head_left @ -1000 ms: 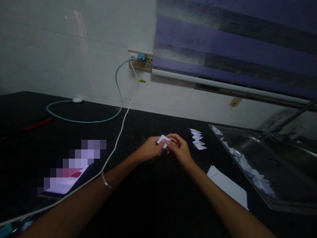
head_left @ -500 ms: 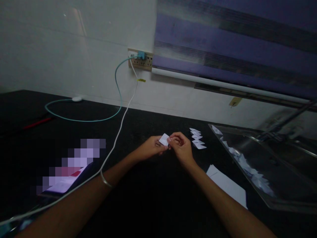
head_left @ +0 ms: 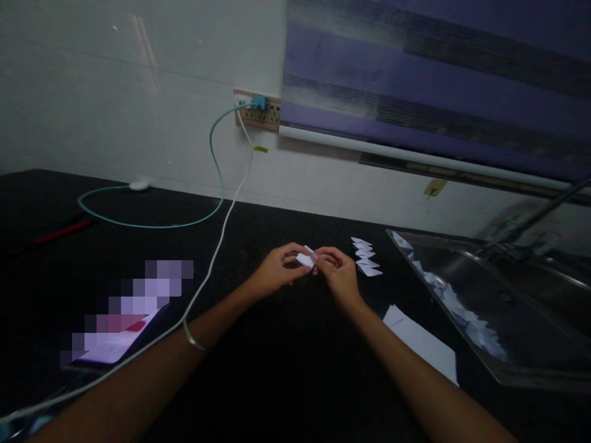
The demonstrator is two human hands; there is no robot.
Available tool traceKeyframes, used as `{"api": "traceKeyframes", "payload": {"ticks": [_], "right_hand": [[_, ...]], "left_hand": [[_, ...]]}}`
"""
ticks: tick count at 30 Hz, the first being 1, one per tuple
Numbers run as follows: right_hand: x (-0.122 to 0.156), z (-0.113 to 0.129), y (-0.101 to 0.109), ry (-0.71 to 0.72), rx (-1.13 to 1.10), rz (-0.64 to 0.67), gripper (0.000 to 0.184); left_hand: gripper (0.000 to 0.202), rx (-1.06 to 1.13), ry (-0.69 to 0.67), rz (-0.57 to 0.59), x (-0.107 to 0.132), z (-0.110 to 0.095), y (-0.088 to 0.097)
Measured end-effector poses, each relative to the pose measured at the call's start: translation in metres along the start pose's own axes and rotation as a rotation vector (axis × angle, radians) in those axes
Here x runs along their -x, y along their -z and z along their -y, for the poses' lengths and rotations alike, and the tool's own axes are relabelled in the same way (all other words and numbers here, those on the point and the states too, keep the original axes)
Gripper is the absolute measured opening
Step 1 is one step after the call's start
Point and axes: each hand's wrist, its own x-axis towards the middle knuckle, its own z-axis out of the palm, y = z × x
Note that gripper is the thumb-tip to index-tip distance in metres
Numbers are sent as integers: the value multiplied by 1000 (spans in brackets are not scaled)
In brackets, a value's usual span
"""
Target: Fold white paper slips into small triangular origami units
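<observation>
A small piece of folded white paper (head_left: 305, 259) is pinched between both hands above the dark counter (head_left: 272, 227). My left hand (head_left: 276, 269) grips its left side, thumb below and fingers above. On the paper's right edge, the thumb and fingers of my right hand (head_left: 338, 271) are closed. Just beyond my right hand lies a short row of pointed folded paper pieces (head_left: 366, 256). A stack of white paper sheets (head_left: 422, 347) rests beside my right forearm.
More folded paper pieces (head_left: 462, 314) line the left rim of the metal sink (head_left: 521, 320). To the left, a lit screen (head_left: 115, 344) lies partly blurred out. A white cable (head_left: 217, 255) crosses over my left forearm, and a teal cable (head_left: 152, 226) loops near the wall socket (head_left: 261, 114).
The folded paper has tilted and now looks narrower. My left hand has shifted its hold, its fingers now arched over the top edge. The whole view has moved slightly.
</observation>
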Motion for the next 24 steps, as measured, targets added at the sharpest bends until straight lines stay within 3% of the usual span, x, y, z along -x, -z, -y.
{"api": "traceKeyframes", "payload": {"ticks": [6, 10, 17, 24], "right_hand": [[2, 3, 1, -83, -129, 80, 26], [3, 1, 0, -44, -107, 138, 26], [1, -2, 0, 13, -35, 91, 23], [2, 4, -1, 57, 77, 53, 23]], "left_hand": [[28, -15, -39, -88, -2, -4, 0], [24, -59, -36, -131, -2, -3, 2], [33, -33, -57, -149, -3, -3, -1], [25, -56, -55, -123, -2, -3, 3]]}}
